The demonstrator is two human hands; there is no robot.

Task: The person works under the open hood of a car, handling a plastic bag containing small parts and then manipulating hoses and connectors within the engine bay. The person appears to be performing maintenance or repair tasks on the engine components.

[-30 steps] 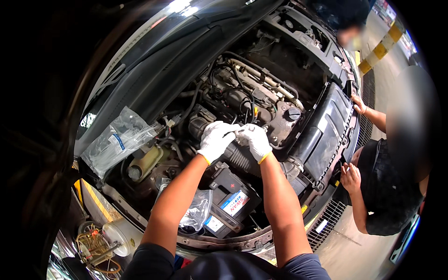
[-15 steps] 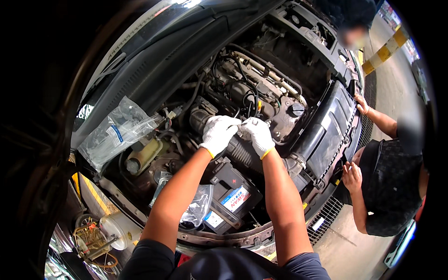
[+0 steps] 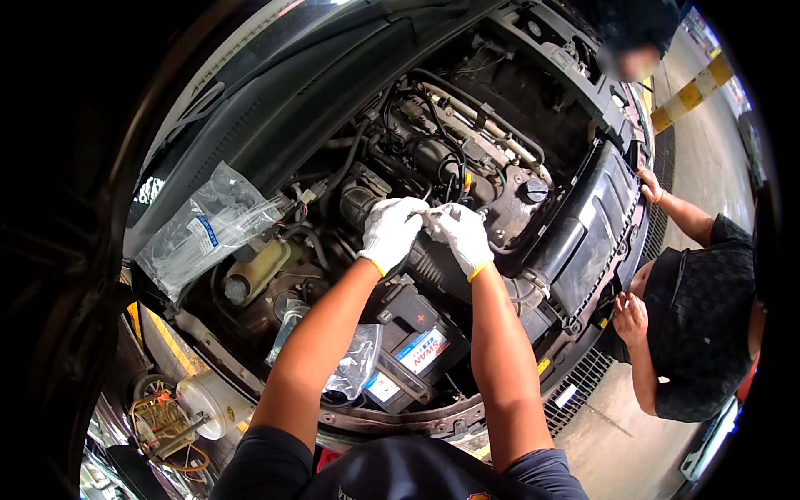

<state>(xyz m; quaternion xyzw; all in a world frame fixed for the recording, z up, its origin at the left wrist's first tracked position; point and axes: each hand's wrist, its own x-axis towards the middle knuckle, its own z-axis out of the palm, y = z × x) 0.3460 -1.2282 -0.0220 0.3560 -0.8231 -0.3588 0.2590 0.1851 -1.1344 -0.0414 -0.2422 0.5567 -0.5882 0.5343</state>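
My left hand (image 3: 392,231) and my right hand (image 3: 459,235) wear white knit gloves with yellow cuffs. They meet over the engine bay, fingertips pinched close together around something small. Gloves hide most of it, so its kind does not show. Beneath them runs a black corrugated air hose (image 3: 425,265), and a dark rubber elbow (image 3: 357,200) sits beside my left hand. Beyond my fingers lie black cables (image 3: 454,158) and the engine (image 3: 508,208) with its black oil cap (image 3: 536,191). Closer to me, between my forearms, stands a black car battery (image 3: 410,307).
A clear plastic bag (image 3: 229,200) lies at left near a yellowed fluid reservoir (image 3: 267,268). Another clear bag (image 3: 360,358) rests against the battery. At right, a co-worker's hands (image 3: 631,317) are by the long black air box (image 3: 587,242). Another person stands at far right.
My hands stay together over the hose, the right one shifted slightly and its fingers bent differently. The view has moved a little. The co-worker's hands remain at the car's edge.
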